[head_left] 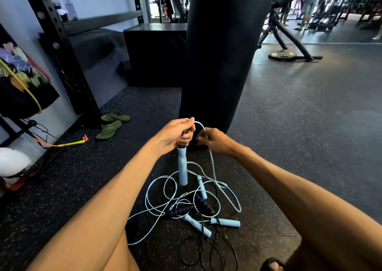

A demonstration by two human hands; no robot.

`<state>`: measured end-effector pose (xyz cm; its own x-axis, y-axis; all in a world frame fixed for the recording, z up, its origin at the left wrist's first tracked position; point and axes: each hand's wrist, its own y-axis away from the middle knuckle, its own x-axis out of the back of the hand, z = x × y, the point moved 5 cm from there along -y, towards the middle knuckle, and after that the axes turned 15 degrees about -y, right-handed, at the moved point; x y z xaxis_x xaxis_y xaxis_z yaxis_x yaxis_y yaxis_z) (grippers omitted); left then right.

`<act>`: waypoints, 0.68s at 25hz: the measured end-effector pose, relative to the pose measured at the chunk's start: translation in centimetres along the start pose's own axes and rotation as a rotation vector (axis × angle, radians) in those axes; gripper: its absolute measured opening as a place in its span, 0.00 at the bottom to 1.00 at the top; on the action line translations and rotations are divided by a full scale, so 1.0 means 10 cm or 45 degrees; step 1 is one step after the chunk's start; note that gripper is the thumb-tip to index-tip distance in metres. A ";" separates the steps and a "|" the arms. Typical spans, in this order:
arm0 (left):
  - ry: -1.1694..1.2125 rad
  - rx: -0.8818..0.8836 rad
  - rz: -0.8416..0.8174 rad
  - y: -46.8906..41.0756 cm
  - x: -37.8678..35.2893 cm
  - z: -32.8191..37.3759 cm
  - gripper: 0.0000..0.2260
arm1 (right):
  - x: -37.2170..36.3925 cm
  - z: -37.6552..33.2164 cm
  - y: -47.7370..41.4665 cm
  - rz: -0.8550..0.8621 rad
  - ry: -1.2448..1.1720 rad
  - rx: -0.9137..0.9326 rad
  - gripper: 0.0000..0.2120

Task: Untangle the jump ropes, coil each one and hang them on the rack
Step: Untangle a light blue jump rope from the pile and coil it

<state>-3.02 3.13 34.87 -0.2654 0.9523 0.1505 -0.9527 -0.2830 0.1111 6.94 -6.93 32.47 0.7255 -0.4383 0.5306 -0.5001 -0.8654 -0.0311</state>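
Note:
A tangle of jump ropes (186,204) lies on the dark speckled floor between my legs: light blue cords with light blue handles, plus a black rope with dark ribbed handles (203,204). My left hand (177,134) grips the top end of one light blue handle (183,169), which hangs upright below it. My right hand (215,140) pinches the light blue cord (213,163) that arcs from that handle's top and runs down into the pile. Two more blue handles (226,222) lie flat in the pile.
A black punching bag (219,53) hangs just beyond my hands. A black steel rack (62,49) stands at left, with green flip-flops (110,129) and a yellow-handled orange rope (70,143) on the floor near it. A black box (155,49) sits behind. People and gym machines are far right.

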 end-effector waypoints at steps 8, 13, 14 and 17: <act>0.669 -0.178 0.320 -0.03 0.30 0.10 0.13 | -0.11 0.15 0.14 -0.259 -0.027 -0.230 0.05; 0.649 -0.349 0.502 -0.04 0.44 0.13 0.09 | -0.15 0.20 0.23 -0.327 0.059 -0.171 0.07; 0.563 -0.358 0.561 -0.04 0.46 0.12 0.08 | -0.12 0.13 0.22 -0.260 0.071 -0.083 0.06; 0.201 -0.346 0.683 -0.04 0.48 0.10 0.08 | -0.02 -0.07 0.19 -0.113 0.126 0.107 0.09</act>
<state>-3.75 7.74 36.56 -0.7163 0.6970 -0.0334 -0.6790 -0.7072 -0.1972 5.48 -8.32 32.92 0.7129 -0.3371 0.6150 -0.3921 -0.9186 -0.0491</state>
